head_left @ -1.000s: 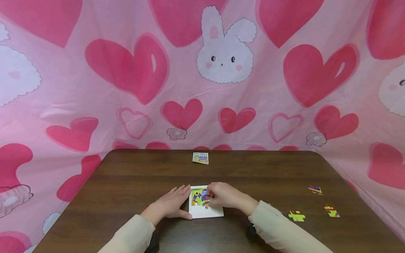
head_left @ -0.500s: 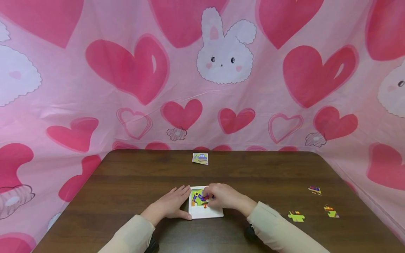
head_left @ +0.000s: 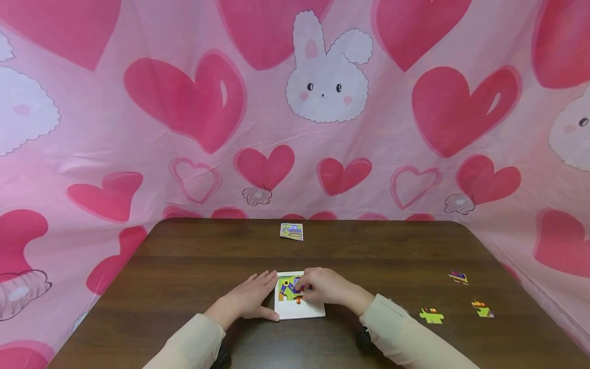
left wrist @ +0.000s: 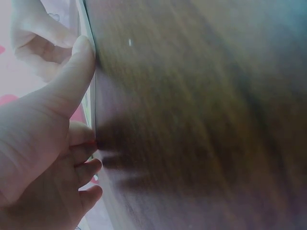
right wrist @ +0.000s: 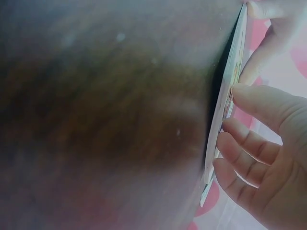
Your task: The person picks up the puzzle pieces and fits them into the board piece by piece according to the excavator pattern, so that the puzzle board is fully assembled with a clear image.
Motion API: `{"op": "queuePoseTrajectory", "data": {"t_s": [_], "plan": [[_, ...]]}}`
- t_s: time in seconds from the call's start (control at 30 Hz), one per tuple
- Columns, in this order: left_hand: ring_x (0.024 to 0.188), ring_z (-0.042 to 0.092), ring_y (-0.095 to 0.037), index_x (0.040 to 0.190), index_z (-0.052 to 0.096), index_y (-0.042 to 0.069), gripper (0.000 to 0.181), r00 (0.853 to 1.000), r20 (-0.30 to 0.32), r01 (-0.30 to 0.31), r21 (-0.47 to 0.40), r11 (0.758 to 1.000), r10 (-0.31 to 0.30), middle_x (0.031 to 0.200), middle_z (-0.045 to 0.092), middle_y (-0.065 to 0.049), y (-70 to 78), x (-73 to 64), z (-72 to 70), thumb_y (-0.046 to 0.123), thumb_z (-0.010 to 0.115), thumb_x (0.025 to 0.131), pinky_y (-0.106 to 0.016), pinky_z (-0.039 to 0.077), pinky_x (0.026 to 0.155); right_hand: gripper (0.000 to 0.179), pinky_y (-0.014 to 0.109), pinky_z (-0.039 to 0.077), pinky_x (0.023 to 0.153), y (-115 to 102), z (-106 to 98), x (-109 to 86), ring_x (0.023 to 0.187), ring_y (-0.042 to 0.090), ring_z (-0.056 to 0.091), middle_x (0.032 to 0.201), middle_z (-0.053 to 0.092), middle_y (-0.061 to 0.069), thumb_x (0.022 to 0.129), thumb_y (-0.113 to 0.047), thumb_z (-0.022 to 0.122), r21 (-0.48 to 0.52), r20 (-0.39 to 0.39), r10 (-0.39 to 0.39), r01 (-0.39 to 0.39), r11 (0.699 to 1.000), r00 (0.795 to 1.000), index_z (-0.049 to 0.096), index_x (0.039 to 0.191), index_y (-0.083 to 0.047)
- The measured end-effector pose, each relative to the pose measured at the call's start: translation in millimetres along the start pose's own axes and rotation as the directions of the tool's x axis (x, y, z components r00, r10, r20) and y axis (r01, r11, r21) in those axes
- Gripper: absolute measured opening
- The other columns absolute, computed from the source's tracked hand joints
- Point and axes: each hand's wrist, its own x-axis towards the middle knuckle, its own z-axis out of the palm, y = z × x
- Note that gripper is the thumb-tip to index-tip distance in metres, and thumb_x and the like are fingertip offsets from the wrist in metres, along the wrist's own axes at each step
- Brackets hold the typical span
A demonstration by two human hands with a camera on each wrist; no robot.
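A white puzzle tray (head_left: 301, 310) lies on the table, its upper left part filled with joined jigsaw pieces (head_left: 287, 290) in green, yellow and purple. My left hand (head_left: 246, 297) lies flat with fingers spread, its thumb and fingertips against the tray's left edge. Over the tray's upper right, my right hand (head_left: 329, 286) has bent fingers and pinches a jigsaw piece, mostly covered by the hand; an orange tab (head_left: 298, 301) shows below the fingertips. In the right wrist view, the right thumb (right wrist: 247, 96) touches the pieces while the other fingers curl at the tray's side.
Three loose jigsaw pieces lie to the right: a purple one (head_left: 458, 277), a green one with orange (head_left: 432, 315) and another green-orange one (head_left: 483, 308). A small picture card (head_left: 292, 231) rests at the table's (head_left: 207, 256) far edge. Behind hangs a pink heart-patterned cloth (head_left: 267, 118).
The right hand's fingertips have shifted slightly left over the tray, and the orange-tabbed piece has moved a little left with them. My left hand has stayed at the tray's edge.
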Motion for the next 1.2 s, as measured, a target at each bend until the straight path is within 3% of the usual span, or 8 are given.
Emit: {"op": "queuePoseTrajectory", "data": {"t_s": [0.23, 0.4, 0.6, 0.87, 1.03, 1.2], "plan": [[0.134, 0.023, -0.030, 0.140, 0.035, 0.000, 0.094, 1.000, -0.002, 0.001, 0.013, 1.000, -0.001, 0.147, 0.028, -0.014, 0.8, 0.1, 1.3, 0.057, 0.066, 0.073, -0.048, 0.019, 0.107, 0.017, 0.020, 0.043, 0.060, 2.0, -13.2, -10.0, 0.067, 0.007, 0.049, 0.082, 0.058, -0.006, 0.080, -0.014, 0.072, 0.059, -0.037, 0.011, -0.009, 0.998, 0.999, 0.072, 0.097, -0.013], [0.134, 0.023, -0.030, 0.140, 0.035, 0.000, 0.093, 1.000, -0.006, 0.006, 0.006, 1.000, -0.006, 0.147, 0.028, -0.013, 2.3, -1.3, 0.6, 0.057, 0.067, 0.073, -0.047, 0.019, 0.107, 0.022, 0.022, 0.046, 0.060, 10.5, -35.6, -23.9, 0.067, 0.010, 0.051, 0.085, 0.061, 0.000, 0.079, -0.012, 0.073, 0.063, -0.108, 0.037, -0.030, 0.998, 0.993, 0.070, 0.101, -0.009], [0.134, 0.023, -0.030, 0.139, 0.035, -0.002, 0.093, 1.000, -0.013, -0.007, 0.010, 1.000, 0.007, 0.147, 0.028, -0.014, 3.5, -2.9, -0.6, 0.056, 0.067, 0.073, -0.047, 0.019, 0.107, 0.026, 0.026, 0.050, 0.066, 26.7, -64.3, -48.6, 0.075, 0.014, 0.055, 0.086, 0.060, -0.002, 0.078, -0.012, 0.074, 0.082, -0.200, 0.111, -0.097, 0.992, 0.974, 0.068, 0.103, -0.011], [0.134, 0.023, -0.030, 0.139, 0.036, -0.002, 0.093, 1.000, -0.017, -0.015, 0.013, 1.000, 0.015, 0.146, 0.029, -0.014, 3.8, -3.2, -0.1, 0.056, 0.067, 0.074, -0.047, 0.020, 0.106, 0.028, 0.032, 0.050, 0.068, 63.3, -97.3, -90.5, 0.078, 0.015, 0.054, 0.088, 0.059, -0.006, 0.078, -0.008, 0.074, 0.117, -0.341, 0.165, -0.132, 0.984, 0.926, 0.066, 0.104, -0.008], [0.134, 0.024, -0.031, 0.139, 0.036, -0.003, 0.093, 1.000, -0.023, -0.022, 0.014, 1.000, 0.022, 0.146, 0.029, -0.015, 4.3, -3.7, -0.4, 0.055, 0.067, 0.074, -0.048, 0.020, 0.106, 0.029, 0.029, 0.048, 0.066, 88.8, -113.4, -121.9, 0.076, 0.014, 0.054, 0.085, 0.060, 0.000, 0.077, -0.007, 0.074, 0.119, -0.441, 0.200, -0.164, 0.979, 0.875, 0.065, 0.105, -0.005], [0.134, 0.024, -0.032, 0.139, 0.035, -0.004, 0.093, 0.999, -0.026, -0.026, 0.009, 1.000, 0.026, 0.146, 0.029, -0.016, 4.5, -4.1, -1.2, 0.054, 0.068, 0.074, -0.048, 0.020, 0.106, 0.030, 0.026, 0.048, 0.064, 112.0, -125.8, -157.2, 0.076, 0.011, 0.056, 0.085, 0.061, 0.002, 0.079, -0.011, 0.073, 0.119, -0.495, 0.278, -0.253, 0.960, 0.823, 0.064, 0.107, -0.004]]}}
